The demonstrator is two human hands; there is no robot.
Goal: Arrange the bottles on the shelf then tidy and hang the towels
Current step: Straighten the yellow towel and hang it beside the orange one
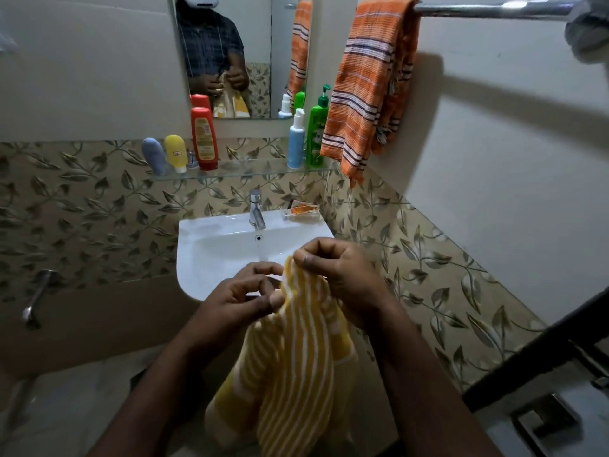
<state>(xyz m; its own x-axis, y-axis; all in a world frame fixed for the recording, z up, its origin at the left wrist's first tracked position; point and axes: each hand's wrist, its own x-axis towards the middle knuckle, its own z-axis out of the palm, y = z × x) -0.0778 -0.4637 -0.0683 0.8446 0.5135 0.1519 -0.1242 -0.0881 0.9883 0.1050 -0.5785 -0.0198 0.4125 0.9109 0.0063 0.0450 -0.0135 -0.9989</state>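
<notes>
A yellow towel with white stripes (296,357) hangs bunched in front of me, over the sink's near edge. My right hand (336,272) pinches its top edge, and my left hand (240,298) grips the edge just to the left. An orange striped towel (365,87) hangs from the chrome rail (494,9) on the right wall. On the glass shelf (250,171) stand a grey-blue tube (154,156), a yellow tube (175,153) and a red bottle (204,138) at the left, with a blue pump bottle (296,140) and a green pump bottle (317,133) at the right.
A white sink (217,249) with a chrome tap (256,209) sits below the shelf, a soap dish (301,212) at its back right corner. A mirror (227,54) hangs above the shelf. A wall tap (36,298) sticks out at the left. A dark rack (543,357) stands at the lower right.
</notes>
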